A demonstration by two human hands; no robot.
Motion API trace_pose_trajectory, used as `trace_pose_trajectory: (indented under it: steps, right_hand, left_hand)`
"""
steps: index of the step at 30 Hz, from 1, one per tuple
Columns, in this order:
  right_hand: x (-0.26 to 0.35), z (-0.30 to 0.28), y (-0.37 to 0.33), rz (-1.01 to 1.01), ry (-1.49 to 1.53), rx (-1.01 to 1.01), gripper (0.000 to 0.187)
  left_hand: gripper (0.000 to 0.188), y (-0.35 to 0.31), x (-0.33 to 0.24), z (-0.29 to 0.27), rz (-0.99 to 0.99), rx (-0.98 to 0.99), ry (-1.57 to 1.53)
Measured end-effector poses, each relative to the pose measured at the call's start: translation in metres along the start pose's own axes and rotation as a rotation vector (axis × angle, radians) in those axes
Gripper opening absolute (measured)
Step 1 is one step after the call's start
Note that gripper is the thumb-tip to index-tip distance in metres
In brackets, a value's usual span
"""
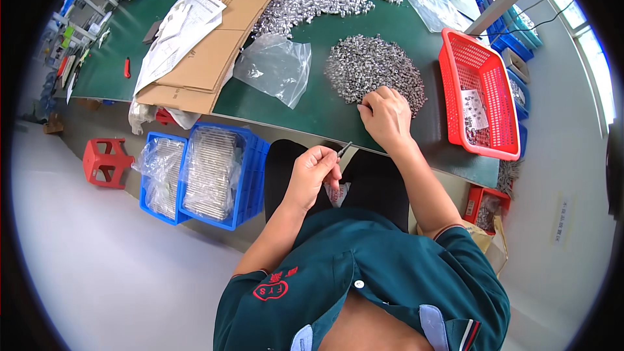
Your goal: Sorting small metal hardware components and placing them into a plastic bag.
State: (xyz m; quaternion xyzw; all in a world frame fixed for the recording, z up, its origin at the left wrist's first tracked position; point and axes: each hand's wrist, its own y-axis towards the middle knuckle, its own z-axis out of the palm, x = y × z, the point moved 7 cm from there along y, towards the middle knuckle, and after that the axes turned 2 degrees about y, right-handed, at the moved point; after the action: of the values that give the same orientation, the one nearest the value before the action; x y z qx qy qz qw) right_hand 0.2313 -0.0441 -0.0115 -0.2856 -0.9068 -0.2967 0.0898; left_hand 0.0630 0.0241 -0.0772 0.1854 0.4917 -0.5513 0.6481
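Flanking the parts pile: red basket, clear bag.

Small metal parts: two heaps on desk, near heap and far heap, pieces too many to count. Slim dark tool: one. Red basket, right: one. Blue crates at left: two, left crate and right crate. Red stool, left: one. Small red tool, far left: one. Red bin, near right: one.
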Motion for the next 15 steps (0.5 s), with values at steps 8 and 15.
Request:
trace_pose_trajectory:
  steps: [8,15]
  right_hand:
    - [0.008,0.004,-0.042,0.746,1.389,0.517,0.010]
    - [0.009,0.017,-0.065,0.883,1.651,0.626,0.007]
  left_hand:
    - [0.013,0.003,-0.008,0.000,0.049,-0.037,0.017]
    - [0.016,0.003,-0.011,0.009,0.103,-0.005,0.140]
